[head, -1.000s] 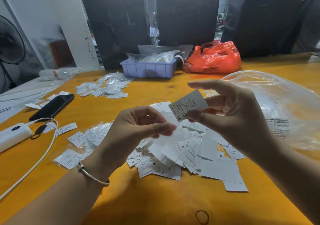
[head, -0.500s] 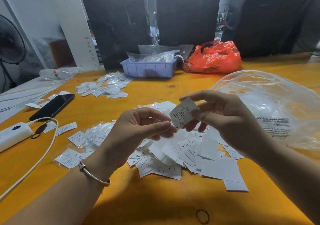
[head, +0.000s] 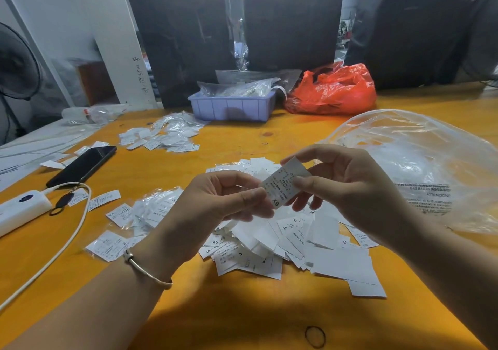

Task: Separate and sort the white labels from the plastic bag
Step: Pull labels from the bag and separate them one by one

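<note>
Both forearms are being extended from the lower corners toward the middle of the view, wrists raised above the orange tabletop. The left hand is being held with its fingers curled inward, the thumb and forefinger being pinched on the lower end of a single white label marked "XS"; a thin bangle is being worn at that wrist. The right hand is being held with the forefinger arched over the label's upper end and the thumb being pressed on its printed face, the remaining fingers being loosely curled beneath. The label is thus being gripped by both hands at once, tilted, above a loose heap of white labels lying on the tabletop directly beneath the hands. A large clear plastic bag, printed with warning text, is being kept to the right of the heap, just beside the right hand. Small clear sleeves of labels are lying to the left of the heap, and a further scatter of labels is lying farther back. Also being carried on the tabletop: a black phone, a white power bank with a white cable, a lilac tray, a red plastic bag, and a dark rubber band near the front edge.
</note>
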The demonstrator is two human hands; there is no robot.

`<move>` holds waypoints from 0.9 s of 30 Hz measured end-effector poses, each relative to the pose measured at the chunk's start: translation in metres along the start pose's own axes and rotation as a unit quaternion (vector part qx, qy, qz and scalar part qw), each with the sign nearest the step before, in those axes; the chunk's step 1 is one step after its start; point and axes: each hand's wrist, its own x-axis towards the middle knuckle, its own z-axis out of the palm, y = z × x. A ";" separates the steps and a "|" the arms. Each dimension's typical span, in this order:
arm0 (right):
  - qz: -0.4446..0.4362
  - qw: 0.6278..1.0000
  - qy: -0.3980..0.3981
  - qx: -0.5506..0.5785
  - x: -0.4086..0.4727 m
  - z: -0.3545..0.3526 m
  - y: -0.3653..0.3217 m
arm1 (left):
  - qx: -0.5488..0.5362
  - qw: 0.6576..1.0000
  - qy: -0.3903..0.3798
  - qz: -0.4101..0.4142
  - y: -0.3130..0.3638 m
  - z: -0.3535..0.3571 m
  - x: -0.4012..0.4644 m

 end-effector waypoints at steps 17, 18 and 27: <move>-0.081 0.991 0.062 -0.085 -0.002 0.008 0.002 | 0.003 1.000 0.013 -0.005 -0.004 0.003 0.004; -0.083 0.990 0.060 -0.099 -0.003 0.009 0.002 | 0.005 1.000 0.013 -0.005 -0.005 0.003 0.004; -0.067 0.990 -0.033 -0.116 -0.005 0.013 0.000 | -0.010 1.000 0.004 -0.001 -0.006 0.002 0.004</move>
